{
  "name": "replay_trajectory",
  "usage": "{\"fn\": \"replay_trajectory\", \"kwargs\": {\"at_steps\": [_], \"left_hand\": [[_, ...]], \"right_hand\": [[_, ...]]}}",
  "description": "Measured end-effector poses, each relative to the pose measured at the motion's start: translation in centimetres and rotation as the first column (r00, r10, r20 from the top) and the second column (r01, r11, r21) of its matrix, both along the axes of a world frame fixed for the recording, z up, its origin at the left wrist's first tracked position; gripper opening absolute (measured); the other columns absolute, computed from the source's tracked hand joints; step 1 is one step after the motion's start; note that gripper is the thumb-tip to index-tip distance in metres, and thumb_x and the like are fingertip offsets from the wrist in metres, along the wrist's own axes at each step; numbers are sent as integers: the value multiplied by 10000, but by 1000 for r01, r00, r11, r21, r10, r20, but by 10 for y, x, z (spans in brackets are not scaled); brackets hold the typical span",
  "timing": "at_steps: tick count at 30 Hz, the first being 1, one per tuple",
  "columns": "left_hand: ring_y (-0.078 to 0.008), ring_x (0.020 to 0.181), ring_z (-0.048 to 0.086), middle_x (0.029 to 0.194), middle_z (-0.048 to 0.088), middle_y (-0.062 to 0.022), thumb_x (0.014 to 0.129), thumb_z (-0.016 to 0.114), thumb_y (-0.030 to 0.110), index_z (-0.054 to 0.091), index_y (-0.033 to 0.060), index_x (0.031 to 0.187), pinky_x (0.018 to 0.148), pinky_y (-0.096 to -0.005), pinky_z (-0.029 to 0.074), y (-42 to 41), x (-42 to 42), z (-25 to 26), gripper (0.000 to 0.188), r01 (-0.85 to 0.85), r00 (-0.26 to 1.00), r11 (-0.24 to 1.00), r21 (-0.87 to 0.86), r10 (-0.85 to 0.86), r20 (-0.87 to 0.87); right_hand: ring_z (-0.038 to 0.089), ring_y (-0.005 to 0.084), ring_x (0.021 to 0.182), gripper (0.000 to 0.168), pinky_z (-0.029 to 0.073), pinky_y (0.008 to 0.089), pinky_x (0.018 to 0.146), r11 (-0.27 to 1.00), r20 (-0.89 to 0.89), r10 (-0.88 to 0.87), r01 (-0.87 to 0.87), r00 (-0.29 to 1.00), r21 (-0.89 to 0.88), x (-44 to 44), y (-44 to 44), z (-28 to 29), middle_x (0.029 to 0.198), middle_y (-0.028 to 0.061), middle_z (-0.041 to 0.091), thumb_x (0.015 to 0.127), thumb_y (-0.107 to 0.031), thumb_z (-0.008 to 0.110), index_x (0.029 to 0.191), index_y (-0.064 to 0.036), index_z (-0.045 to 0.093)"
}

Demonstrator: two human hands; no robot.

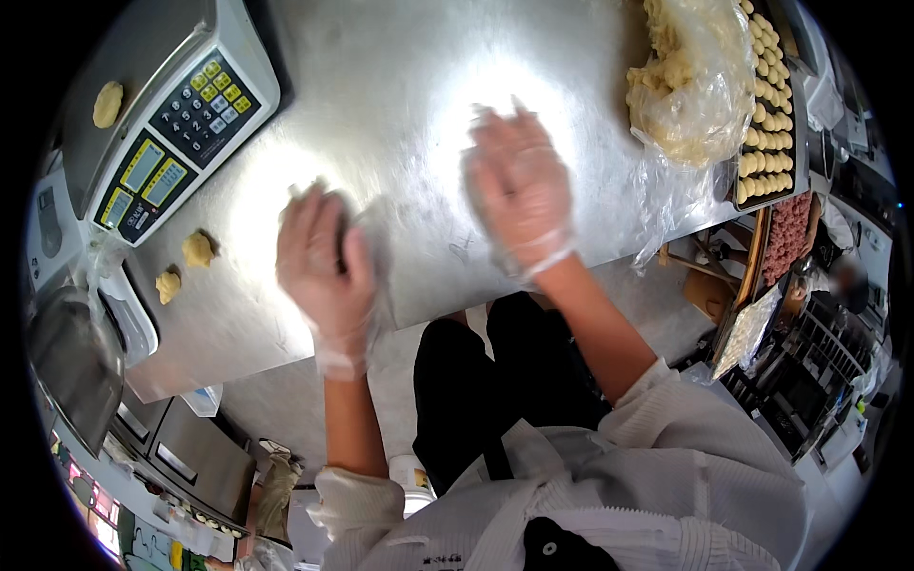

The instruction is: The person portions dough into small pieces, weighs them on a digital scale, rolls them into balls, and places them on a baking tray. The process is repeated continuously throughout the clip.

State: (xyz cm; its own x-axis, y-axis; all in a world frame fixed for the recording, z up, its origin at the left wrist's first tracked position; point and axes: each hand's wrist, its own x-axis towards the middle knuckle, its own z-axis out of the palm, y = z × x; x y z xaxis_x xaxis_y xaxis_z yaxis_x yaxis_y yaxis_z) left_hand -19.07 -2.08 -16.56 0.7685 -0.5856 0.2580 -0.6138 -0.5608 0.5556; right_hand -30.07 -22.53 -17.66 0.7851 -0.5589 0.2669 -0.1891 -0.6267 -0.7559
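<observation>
My left hand [325, 268] wears a clear plastic glove and is cupped palm down over the steel table [421, 264]. My right hand [521, 182], gloved the same way, is palm down farther forward and to the right. Motion blurs both, and whatever lies beneath the palms is hidden. Left of my left hand rest two small lumps of dough, a larger one [198, 250] and a smaller one [168, 287]. Another dough piece [108, 105] sits on the pan of a digital scale [203, 107]. At the upper right, a big mass of dough [685, 93] is partly wrapped in clear plastic.
A tray [801, 164] of dough balls in rows stands along the right edge. Loose plastic film [660, 207] hangs over the front edge. A steel bowl [78, 364] and a white container [136, 314] are at left. Beyond the right side, a person [839, 235] is near a reddish filling [784, 235].
</observation>
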Motion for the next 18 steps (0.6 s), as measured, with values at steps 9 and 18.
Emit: {"fn": "replay_trajectory", "kwargs": {"at_steps": [9, 18], "left_hand": [[-413, 1439, 398, 1523, 504, -123, 989, 591, 258, 596, 57, 1376, 1165, -539, 374, 51, -6, -7, 436, -315, 946, 941, 124, 322, -44], [-388, 1313, 559, 1349, 641, -159, 952, 657, 151, 675, 43, 1257, 1079, -503, 472, 32, -22, -6, 323, 84, 996, 987, 136, -83, -13]], "right_hand": [[656, 290, 1200, 399, 540, 435, 1025, 793, -184, 92, -184, 979, -581, -50, -64, 2, 1199, 123, 722, 854, -125, 762, 1233, -73, 647], [731, 254, 1003, 139, 627, 374, 879, 881, 87, 327, -270, 941, -388, -44, -12, -21, 986, 101, 758, 870, -62, 738, 1008, -52, 730]]}}
